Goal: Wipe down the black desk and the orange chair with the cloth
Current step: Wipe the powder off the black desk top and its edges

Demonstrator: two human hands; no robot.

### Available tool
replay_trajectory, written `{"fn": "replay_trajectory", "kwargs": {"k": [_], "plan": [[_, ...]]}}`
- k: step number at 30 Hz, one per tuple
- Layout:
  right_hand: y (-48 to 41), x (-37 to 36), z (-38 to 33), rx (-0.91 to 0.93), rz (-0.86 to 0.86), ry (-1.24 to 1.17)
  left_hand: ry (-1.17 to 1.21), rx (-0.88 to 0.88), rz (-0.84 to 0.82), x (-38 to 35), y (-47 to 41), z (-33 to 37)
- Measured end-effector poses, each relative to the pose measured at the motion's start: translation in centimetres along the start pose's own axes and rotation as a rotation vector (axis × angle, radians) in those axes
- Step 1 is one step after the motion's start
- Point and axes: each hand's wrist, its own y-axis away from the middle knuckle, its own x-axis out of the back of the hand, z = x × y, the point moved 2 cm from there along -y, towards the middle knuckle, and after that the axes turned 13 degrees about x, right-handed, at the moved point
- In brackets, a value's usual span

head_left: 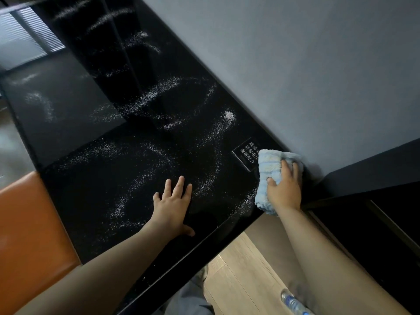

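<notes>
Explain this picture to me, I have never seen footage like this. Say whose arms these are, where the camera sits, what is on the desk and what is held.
There is no machine here. A person wears one wide-angle camera on the head, so you look down along their own two bare arms.

The left hand lies flat on the black desk, fingers spread, holding nothing. The right hand grips a bunched light blue cloth and presses it onto the desk's corner by the grey wall.

White dusty streaks curve across the glossy top, and a small sign with white characters lies beside the cloth. The orange chair shows at the left edge. A plastic bottle is at the bottom, by the right arm.
</notes>
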Motion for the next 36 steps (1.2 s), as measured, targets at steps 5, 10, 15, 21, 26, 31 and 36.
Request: {"fn": "replay_trajectory", "kwargs": {"k": [5,10,15,21,26,31,36], "plan": [[2.3,-0.7,-0.9,0.013,-0.028,0.011,-0.005,-0.008,0.018,0.0,0.1,0.0],[4.9,-1.6,-2.1,0.044,-0.045,0.013,-0.016,-0.011,0.017,0.4,0.3,0.1],[7.3,-2.5,-3.5,0.056,-0.081,0.040,0.011,-0.050,0.033,0.6,0.7,-0.4],[10.4,-3.7,-5.4,0.068,-0.121,0.046,0.065,-0.131,0.110,-0.3,2.8,-3.6],[13.6,-4.9,-7.4,0.106,-0.139,0.073,0.058,-0.084,0.073,-1.3,5.1,-7.5],[16.7,-6.2,-9.6,0.134,-0.153,0.083,0.045,-0.046,0.066,-2.3,6.8,-11.5],[19.4,-7.3,-11.5,0.145,-0.155,0.076,0.038,-0.019,0.057,-3.9,8.1,-15.1]]}}
